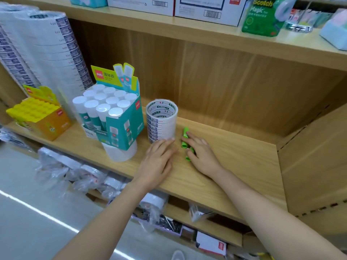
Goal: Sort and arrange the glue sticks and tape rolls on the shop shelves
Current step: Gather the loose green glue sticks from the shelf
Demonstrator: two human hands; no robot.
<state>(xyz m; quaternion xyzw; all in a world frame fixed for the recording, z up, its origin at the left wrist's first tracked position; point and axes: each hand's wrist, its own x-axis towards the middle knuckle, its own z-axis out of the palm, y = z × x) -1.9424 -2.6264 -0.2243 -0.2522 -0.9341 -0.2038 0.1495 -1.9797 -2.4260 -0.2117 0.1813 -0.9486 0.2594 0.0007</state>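
Light wooden shelf board (pixel 234 166), middle tier of a shop unit, wood back panel behind it. Far-left back corner: tall leaning stacks of white tape rolls (pixel 56 49) with dark printed labels, reaching up towards the tier above. In front of them, near the left front edge, a yellow-orange carton of yellow-capped glue sticks (pixel 43 121). Just right of that, a teal display carton of white-capped glue sticks (pixel 122 124), caps up, header card raised at its back; it is tilted, its front corner propped on a wide white tape roll (pixel 122 152) that stands at the shelf's front edge. Just right of the teal carton, mid-shelf, an upright shrink-wrapped column of clear tape rolls (pixel 161 124) with green-printed cores. Left hand (pixel 159 160) lies palm down on the board near the front edge, grip spread flat, fingertips touching the foot of the clear tape column. Right hand (pixel 202 156) lies just beside it, grip curled over small bright green glue sticks (pixel 185 139) that rest on the board just right of the column; one stick points towards the back panel, and another shows partly under the thumb.
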